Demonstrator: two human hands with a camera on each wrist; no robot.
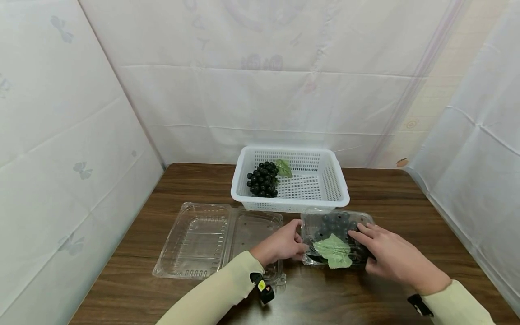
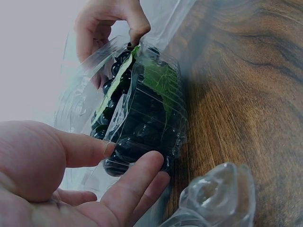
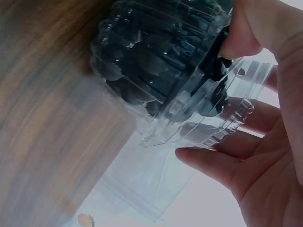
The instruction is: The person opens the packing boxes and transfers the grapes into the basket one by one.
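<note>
Left hand (image 1: 281,243): thumb and fingers part-bent, pinching left end of clear grape box (image 1: 335,225). Right hand (image 1: 387,250): fingers over right top, thumb near side, gripping. Box on table (image 1: 325,300), long axis left-right, leaf (image 1: 334,251) nearward; white basket (image 1: 290,204) just behind.

Sleeves (image 1: 211,291) cropped; boxed grapes (image 1: 335,224) half-hidden

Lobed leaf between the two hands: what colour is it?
Light green; the lobed leaf shows best in the head view.

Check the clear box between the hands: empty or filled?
Filled: dark grapes show through the plastic of the clear box in all three views.
</note>
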